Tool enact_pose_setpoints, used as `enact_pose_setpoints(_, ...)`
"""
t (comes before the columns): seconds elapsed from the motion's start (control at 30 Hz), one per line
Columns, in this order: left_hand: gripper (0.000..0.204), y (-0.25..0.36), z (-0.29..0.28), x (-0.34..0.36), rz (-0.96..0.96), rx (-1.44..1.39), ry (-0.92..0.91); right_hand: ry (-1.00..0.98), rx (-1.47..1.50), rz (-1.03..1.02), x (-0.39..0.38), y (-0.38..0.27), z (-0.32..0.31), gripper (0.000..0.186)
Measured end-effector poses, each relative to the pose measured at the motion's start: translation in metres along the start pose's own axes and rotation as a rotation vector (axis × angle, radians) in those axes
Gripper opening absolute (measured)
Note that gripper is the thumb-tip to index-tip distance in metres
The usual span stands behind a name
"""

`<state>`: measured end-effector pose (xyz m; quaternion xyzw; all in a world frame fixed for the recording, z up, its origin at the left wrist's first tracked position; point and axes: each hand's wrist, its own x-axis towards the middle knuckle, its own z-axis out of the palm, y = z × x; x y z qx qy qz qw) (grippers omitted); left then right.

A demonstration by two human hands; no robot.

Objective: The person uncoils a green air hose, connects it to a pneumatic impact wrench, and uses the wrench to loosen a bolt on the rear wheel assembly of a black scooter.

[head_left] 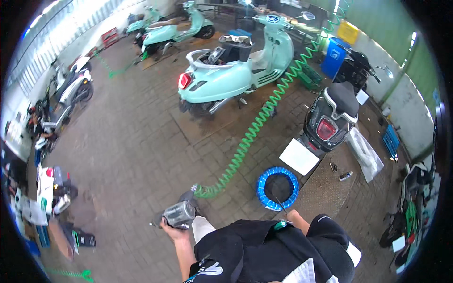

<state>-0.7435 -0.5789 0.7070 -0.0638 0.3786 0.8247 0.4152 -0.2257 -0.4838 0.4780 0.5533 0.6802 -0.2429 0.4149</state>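
My left hand point(172, 231) is wrapped round a grey cylindrical canister point(180, 214), which looks like the cup of an air spray gun. A green coiled air hose point(250, 134) ends beside the canister's upper part; the joint itself is unclear. Over on the right, my right hand point(294, 217) is closed on a thin dark rod point(281, 204) whose kind I cannot make out. The rod's tip reaches over a tyre wrapped in shiny blue film point(259, 187), lying flat on the paving. My right fingers are partly hidden.
A mint-green scooter point(222, 82) stands ahead, beneath the hose's line. Right of it is a dark scooter point(330, 115) by a white sheet point(299, 156). A small can point(346, 176) and a plastic bag point(365, 155) lie right. Parked scooters point(71, 96) line the left.
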Motion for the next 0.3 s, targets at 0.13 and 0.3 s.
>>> enact_pose_setpoints(0.13,0.049,0.014,0.031,0.094,-0.201,-0.026,0.000,0.066,0.176,0.076,0.001,-0.070,-0.027,0.036)
enact_pose_setpoints(0.3,0.050,0.026,0.095,0.205,-0.328,0.111,-0.062,-0.010,0.752,0.434,-0.044,-0.150,-0.080,0.048)
